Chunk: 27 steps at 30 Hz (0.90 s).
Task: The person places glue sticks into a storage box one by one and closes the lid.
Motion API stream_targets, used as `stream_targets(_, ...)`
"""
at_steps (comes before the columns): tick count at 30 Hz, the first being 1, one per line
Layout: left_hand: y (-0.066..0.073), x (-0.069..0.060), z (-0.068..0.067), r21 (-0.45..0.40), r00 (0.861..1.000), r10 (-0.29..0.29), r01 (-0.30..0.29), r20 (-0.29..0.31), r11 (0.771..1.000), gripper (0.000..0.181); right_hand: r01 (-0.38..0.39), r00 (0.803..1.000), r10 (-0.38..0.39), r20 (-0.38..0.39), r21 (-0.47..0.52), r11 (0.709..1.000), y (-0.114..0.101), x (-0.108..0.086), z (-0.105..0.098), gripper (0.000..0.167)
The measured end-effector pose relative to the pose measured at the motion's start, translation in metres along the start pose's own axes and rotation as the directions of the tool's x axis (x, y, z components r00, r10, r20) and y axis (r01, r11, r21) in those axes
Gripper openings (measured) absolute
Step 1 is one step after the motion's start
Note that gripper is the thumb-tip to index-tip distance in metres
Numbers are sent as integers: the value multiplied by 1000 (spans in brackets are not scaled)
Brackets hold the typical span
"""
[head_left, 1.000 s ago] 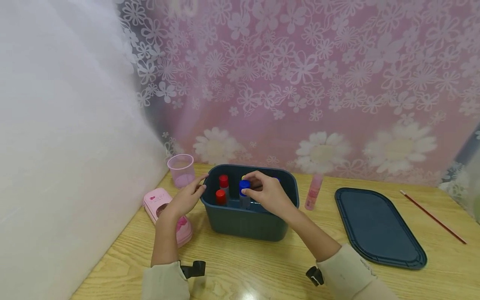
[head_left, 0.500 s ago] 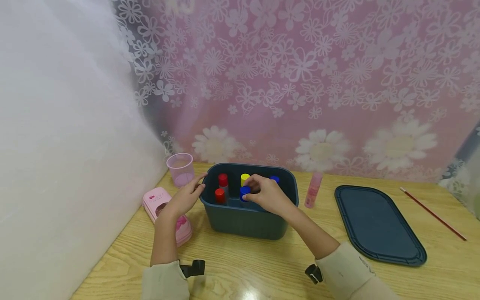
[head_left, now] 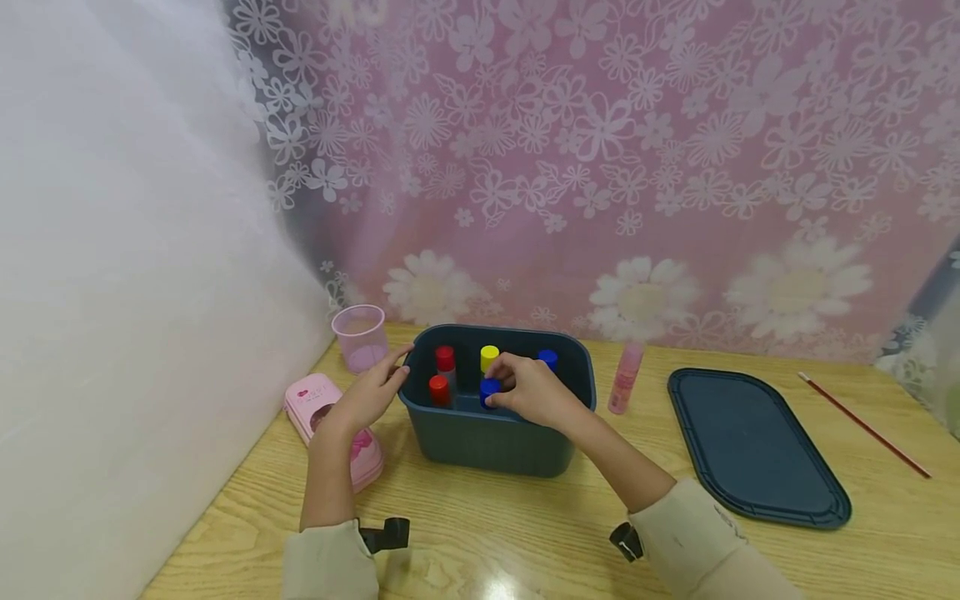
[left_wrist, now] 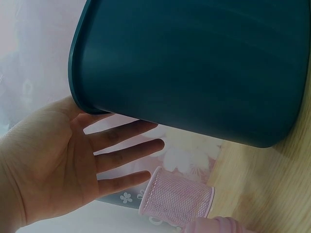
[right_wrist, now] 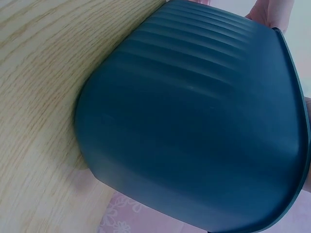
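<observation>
A dark teal bin point(head_left: 495, 446) stands upright on the wooden table. Inside it are two red-capped bottles point(head_left: 446, 359), a yellow-capped one point(head_left: 489, 357) and a blue-capped one point(head_left: 547, 358) at the right. My right hand point(head_left: 534, 390) reaches in over the near rim and pinches another blue-capped bottle point(head_left: 489, 388) by its cap. My left hand point(head_left: 369, 402) rests at the bin's left rim, its fingers extended; in the left wrist view, that hand point(left_wrist: 58, 155) touches the rim with straight, spread fingers. The bin's wall point(right_wrist: 194, 116) hides most of my right hand in the right wrist view.
Left of the bin are a pink case point(head_left: 313, 402) and a pink mesh cup point(head_left: 363, 343). To its right stands a pink bottle point(head_left: 626, 379), then a dark lid point(head_left: 757, 446) and a thin red stick point(head_left: 862, 423) lie flat. A flowered curtain hangs behind.
My right hand has lowered the blue-capped bottle deeper into the bin, and the yellow cap shows more. The left hand stays at the rim. The head view has shifted slightly.
</observation>
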<state>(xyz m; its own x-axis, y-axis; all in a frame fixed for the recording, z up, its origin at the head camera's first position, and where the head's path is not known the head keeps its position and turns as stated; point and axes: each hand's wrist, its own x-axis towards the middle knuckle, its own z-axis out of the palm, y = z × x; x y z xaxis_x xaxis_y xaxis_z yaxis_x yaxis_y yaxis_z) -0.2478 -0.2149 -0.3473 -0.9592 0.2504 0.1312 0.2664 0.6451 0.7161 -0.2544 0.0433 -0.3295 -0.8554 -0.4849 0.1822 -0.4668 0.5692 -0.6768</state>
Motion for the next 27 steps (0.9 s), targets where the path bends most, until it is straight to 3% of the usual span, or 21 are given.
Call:
stream_targets(20, -3, 1, 0, 17, 1000, 11, -11, -5, 1000, 46, -33, 999, 33, 17, 23, 999, -2, -2, -2, 26)
stream_targets(27, -2, 0, -1, 6, 1000, 3, -3, 1, 1000, 47, -25, 1000, 24, 14, 43, 999, -2, -6, -15, 29)
